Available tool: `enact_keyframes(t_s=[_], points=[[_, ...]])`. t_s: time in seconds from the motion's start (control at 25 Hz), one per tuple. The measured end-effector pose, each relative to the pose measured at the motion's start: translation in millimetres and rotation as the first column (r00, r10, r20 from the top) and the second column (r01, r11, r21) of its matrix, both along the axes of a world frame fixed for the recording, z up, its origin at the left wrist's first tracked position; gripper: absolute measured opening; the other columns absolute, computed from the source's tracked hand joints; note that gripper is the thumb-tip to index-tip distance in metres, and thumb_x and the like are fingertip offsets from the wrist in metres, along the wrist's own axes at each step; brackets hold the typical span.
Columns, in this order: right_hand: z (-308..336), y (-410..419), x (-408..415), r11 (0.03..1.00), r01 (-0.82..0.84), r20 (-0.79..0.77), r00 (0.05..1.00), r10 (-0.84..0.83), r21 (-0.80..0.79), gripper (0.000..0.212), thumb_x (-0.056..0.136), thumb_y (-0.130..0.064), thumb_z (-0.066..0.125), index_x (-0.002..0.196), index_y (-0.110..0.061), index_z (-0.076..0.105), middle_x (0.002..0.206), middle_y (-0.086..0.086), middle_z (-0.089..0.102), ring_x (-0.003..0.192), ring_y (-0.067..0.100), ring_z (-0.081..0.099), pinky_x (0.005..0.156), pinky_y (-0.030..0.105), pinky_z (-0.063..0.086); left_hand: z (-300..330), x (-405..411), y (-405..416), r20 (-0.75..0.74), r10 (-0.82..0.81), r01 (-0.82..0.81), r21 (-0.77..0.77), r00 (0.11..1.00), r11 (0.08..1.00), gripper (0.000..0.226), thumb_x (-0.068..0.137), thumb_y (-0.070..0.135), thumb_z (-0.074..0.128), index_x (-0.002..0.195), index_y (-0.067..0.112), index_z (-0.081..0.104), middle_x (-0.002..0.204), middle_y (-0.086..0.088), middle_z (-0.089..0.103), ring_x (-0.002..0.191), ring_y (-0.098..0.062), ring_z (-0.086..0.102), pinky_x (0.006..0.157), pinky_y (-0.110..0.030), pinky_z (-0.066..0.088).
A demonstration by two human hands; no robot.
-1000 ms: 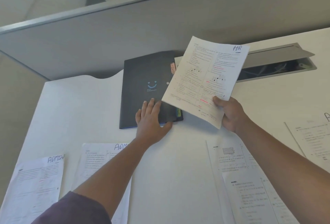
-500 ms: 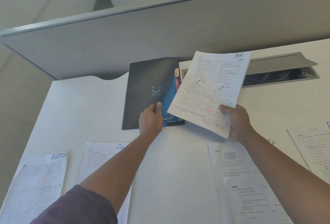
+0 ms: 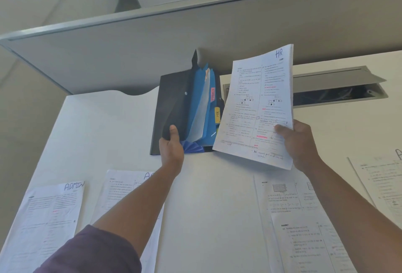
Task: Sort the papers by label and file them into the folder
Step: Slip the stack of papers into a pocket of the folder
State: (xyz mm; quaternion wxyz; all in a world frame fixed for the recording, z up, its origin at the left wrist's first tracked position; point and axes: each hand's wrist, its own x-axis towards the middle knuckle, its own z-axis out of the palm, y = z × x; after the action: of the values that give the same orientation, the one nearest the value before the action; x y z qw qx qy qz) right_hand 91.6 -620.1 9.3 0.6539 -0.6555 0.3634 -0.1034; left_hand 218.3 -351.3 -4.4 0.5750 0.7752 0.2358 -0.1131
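While the left hand (image 3: 171, 150) is gripping the lower corner of the black plastic cover flap (image 3: 176, 107) of the expanding folder (image 3: 201, 107), thumb lying on top and the other fingers hidden behind the flap, the folder is standing open on the white desk (image 3: 108, 133) against the grey partition panel (image 3: 130, 55). Blue accordion pockets are showing inside it, with a pale sheet (image 3: 199, 120) sitting in one of them, a pink tab (image 3: 212, 93) whose writing is too blurred to read, and a yellow tab (image 3: 217, 114) lettered HR. The folder's right edge is disappearing behind the printed stack of white papers marked HR (image 3: 258, 107), which the right hand (image 3: 301, 144) is holding up just beside the folder; its thumb is pressing on the front near the lower right corner, and the remaining fingers are hidden behind the sheets, so how they lie cannot be told. On the near desk, a sheet headed ADMIN (image 3: 47, 211) is lying at the left, cut off by the picture's edge. A second sheet (image 3: 121, 190) beside it is being partly covered by the left forearm and its purple sleeve (image 3: 93, 253), so its heading is only partly readable. More printed sheets (image 3: 304, 224) are lying overlapped at the right under the right forearm, and another sheet (image 3: 385, 185) is running off the right edge. An open grey cable hatch (image 3: 339, 85) is showing behind the held stack.
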Motion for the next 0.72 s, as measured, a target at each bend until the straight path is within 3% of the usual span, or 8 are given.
enact_keyframes(t_s=[0.2, 0.32, 0.48, 0.72], points=[[18, 2, -3, 0.989, -0.047, -0.076, 0.996, 0.037, -0.143, 0.023, 0.102, -0.017, 0.06, 0.089, -0.032, 0.071, 0.097, -0.01, 0.075, 0.096, 0.029, 0.074, 0.089, 0.048, 0.058, 0, -1, 4, -0.006, 0.03, -0.031, -0.051, 1.0, 0.998, 0.052, 0.106, 0.053, 0.045, 0.134, 0.01, 0.046, 0.123, 0.001, 0.049, 0.114, -0.021, 0.046, 0.1, -0.029, 0.032], [35, 7, 0, 0.985, -0.051, -0.042, 0.998, 0.044, -0.166, 0.023, 0.102, -0.017, 0.06, 0.088, -0.033, 0.07, 0.095, -0.014, 0.074, 0.091, 0.023, 0.073, 0.088, 0.046, 0.058, -1, -1, 5, 0.003, 0.041, -0.04, -0.076, 0.999, 0.996, 0.057, 0.105, 0.053, 0.046, 0.14, 0.007, 0.045, 0.124, 0.001, 0.049, 0.116, -0.021, 0.046, 0.102, -0.028, 0.033], [49, 12, 13, 0.99, -0.033, 0.01, 0.999, 0.035, -0.135, 0.022, 0.1, -0.013, 0.06, 0.097, -0.03, 0.073, 0.101, -0.011, 0.076, 0.097, 0.023, 0.074, 0.089, 0.042, 0.059, -4, 0, 6, 0.003, 0.041, -0.041, -0.082, 0.999, 0.996, 0.06, 0.105, 0.055, 0.046, 0.142, 0.008, 0.044, 0.125, 0.001, 0.049, 0.116, -0.021, 0.046, 0.109, -0.033, 0.035], [53, 21, 33, 0.988, -0.052, -0.064, 0.997, 0.043, -0.146, 0.024, 0.099, -0.013, 0.058, 0.09, -0.03, 0.072, 0.1, -0.008, 0.075, 0.095, 0.026, 0.072, 0.086, 0.044, 0.058, -6, 2, 9, -0.007, 0.049, -0.05, -0.106, 0.999, 0.993, 0.062, 0.103, 0.056, 0.049, 0.143, 0.009, 0.044, 0.128, 0.001, 0.052, 0.121, -0.022, 0.049, 0.112, -0.034, 0.036]])
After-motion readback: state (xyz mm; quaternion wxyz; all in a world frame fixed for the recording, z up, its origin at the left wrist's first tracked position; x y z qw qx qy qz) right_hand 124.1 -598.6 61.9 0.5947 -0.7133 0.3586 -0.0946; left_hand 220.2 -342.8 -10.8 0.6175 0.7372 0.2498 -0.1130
